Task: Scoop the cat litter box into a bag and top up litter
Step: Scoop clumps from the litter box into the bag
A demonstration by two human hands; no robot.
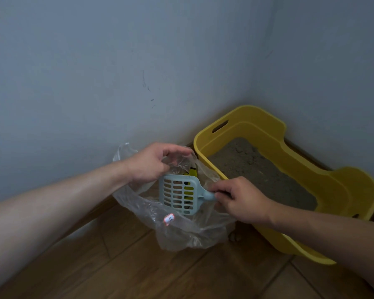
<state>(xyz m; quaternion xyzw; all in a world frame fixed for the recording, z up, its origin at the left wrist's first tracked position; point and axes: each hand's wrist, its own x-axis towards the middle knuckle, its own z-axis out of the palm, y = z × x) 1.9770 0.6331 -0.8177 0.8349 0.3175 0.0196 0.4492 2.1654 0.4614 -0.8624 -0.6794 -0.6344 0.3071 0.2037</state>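
While my left hand (151,162) pinches the upper rim of the clear plastic bag (181,229) and holds its mouth open, my right hand (240,199) is closed around the handle of the pale blue slotted scoop (178,194). I see the scoop head sitting over the bag's opening, tilted, with its handle pointing toward three o'clock into my right fist. Something yellow shows through the slots and inside the bag, though I cannot tell what it is. A small red-edged sticker (168,219) lies on the bag's near side, at about six o'clock from the scoop. From the bag, the yellow litter box (311,175) stands at two to three o'clock, tucked into the corner of the grey wall (95,72), its near edge just beside the bag. Grey-brown litter (257,171) covers its bottom. Bag and box both rest on the wooden floor (138,272).
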